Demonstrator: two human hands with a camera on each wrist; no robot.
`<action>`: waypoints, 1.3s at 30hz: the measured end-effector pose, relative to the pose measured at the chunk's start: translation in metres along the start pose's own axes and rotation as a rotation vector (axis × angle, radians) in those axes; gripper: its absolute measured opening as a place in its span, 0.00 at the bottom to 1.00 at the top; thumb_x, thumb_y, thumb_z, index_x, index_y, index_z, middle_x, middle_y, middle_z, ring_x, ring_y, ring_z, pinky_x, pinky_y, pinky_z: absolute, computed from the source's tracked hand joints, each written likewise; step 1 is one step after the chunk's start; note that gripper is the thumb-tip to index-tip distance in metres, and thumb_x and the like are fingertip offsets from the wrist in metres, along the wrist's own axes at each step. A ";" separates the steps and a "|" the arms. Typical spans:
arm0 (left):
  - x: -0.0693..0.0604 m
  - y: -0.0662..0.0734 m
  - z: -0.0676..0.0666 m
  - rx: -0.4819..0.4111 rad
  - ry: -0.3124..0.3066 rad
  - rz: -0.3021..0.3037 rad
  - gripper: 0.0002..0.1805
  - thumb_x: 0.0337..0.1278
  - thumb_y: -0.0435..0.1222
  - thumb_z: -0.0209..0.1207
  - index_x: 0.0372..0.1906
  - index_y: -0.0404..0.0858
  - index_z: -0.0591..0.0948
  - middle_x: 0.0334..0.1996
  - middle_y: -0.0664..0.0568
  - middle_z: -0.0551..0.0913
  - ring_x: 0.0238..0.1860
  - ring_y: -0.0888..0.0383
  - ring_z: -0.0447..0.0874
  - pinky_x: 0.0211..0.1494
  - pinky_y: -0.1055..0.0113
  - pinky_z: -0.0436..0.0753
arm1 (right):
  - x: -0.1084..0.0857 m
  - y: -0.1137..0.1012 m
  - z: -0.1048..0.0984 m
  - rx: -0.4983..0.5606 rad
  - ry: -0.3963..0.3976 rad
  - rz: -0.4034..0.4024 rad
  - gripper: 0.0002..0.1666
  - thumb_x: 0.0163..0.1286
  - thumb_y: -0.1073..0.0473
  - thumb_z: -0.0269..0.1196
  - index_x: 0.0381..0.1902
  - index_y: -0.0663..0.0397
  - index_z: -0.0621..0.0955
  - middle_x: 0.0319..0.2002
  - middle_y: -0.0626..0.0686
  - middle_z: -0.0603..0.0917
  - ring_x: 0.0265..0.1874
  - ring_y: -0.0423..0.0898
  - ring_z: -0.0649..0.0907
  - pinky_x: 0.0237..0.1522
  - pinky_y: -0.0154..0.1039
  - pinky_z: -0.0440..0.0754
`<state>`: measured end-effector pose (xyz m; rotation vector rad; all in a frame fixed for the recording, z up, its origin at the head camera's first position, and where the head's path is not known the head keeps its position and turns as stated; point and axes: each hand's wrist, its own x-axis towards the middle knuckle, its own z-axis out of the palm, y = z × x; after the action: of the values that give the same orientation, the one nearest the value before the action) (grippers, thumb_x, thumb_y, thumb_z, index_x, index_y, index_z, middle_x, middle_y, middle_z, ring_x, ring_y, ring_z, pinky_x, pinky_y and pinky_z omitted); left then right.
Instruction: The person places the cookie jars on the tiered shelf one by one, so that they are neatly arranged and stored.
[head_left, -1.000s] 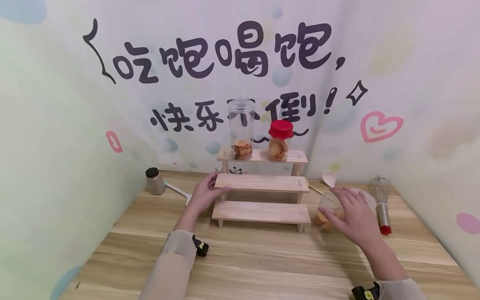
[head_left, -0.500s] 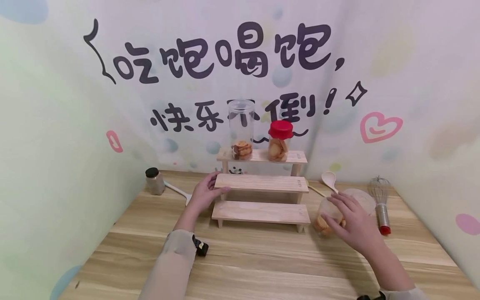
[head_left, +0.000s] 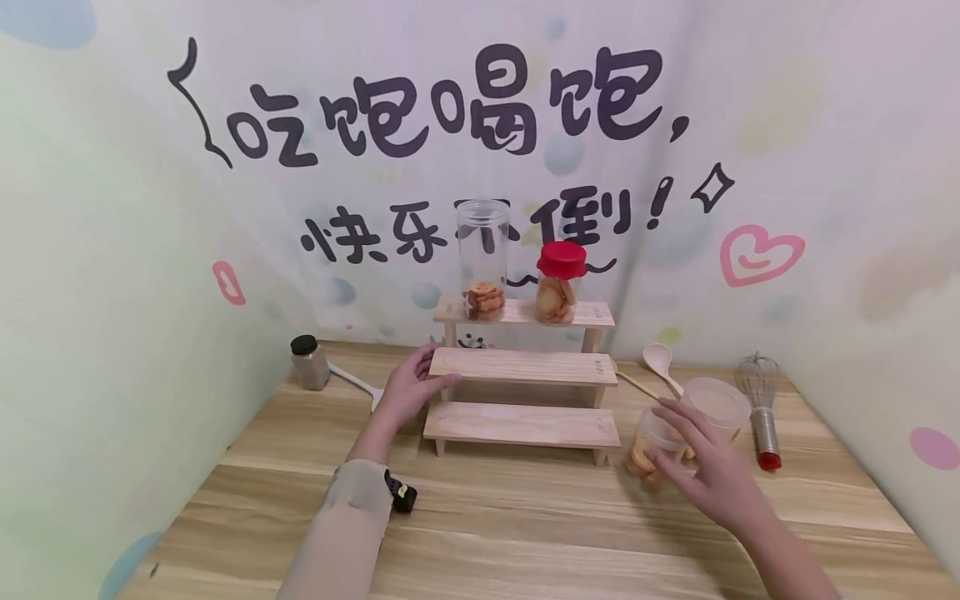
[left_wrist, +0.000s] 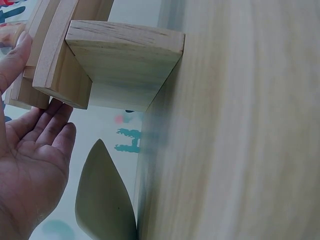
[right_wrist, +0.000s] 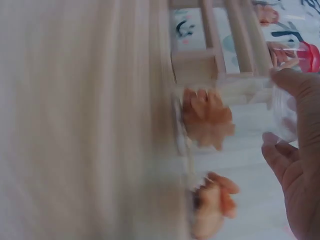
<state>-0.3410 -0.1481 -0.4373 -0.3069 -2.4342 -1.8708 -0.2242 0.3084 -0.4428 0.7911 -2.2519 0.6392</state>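
My left hand (head_left: 408,387) grips the left end of the middle board of a three-step wooden stand (head_left: 525,365); its thumb lies on the front side. In the left wrist view, the fingertips (left_wrist: 59,112) touch the board's end. To the right of the stand, my right hand (head_left: 712,471) holds a clear open jar (head_left: 647,450) of cookies by its upper part. In the right wrist view, thumb and fingers lie on either side of its rim (right_wrist: 282,117). Motion blurs the cookies (right_wrist: 207,117) inside.
On the top step stand a tall open jar (head_left: 483,267) with cookies and a red-lidded cookie jar (head_left: 558,287). Another open jar (head_left: 717,402), a pale spoon (head_left: 658,360) and a whisk (head_left: 763,408) lie right. A black-capped bottle (head_left: 310,365) and white utensil (head_left: 356,382) are left.
My right hand and the cookie jar have come slightly toward me, away from the other open jar, which shows more now. My left hand has stayed on the stand.
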 end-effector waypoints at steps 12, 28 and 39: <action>0.000 0.001 0.001 0.002 0.001 -0.005 0.51 0.50 0.52 0.75 0.77 0.42 0.63 0.70 0.44 0.70 0.71 0.48 0.67 0.72 0.55 0.70 | -0.020 0.006 0.013 0.173 0.038 0.134 0.51 0.44 0.73 0.80 0.69 0.61 0.72 0.57 0.61 0.80 0.53 0.30 0.76 0.46 0.24 0.83; -0.001 0.002 0.000 0.011 0.004 -0.023 0.51 0.49 0.53 0.75 0.77 0.43 0.63 0.71 0.44 0.70 0.71 0.47 0.68 0.72 0.53 0.71 | -0.041 0.013 0.030 0.373 -0.061 0.402 0.47 0.60 0.67 0.74 0.73 0.53 0.65 0.56 0.48 0.80 0.51 0.36 0.82 0.45 0.33 0.85; 0.001 0.000 0.000 0.015 0.005 -0.013 0.51 0.49 0.52 0.75 0.76 0.42 0.64 0.70 0.44 0.71 0.71 0.47 0.69 0.72 0.54 0.71 | -0.040 0.014 0.030 0.361 -0.098 0.397 0.44 0.60 0.65 0.75 0.72 0.51 0.67 0.57 0.58 0.81 0.52 0.36 0.81 0.44 0.33 0.85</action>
<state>-0.3423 -0.1479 -0.4367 -0.2859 -2.4520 -1.8560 -0.2219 0.3137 -0.4949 0.5476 -2.4395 1.2436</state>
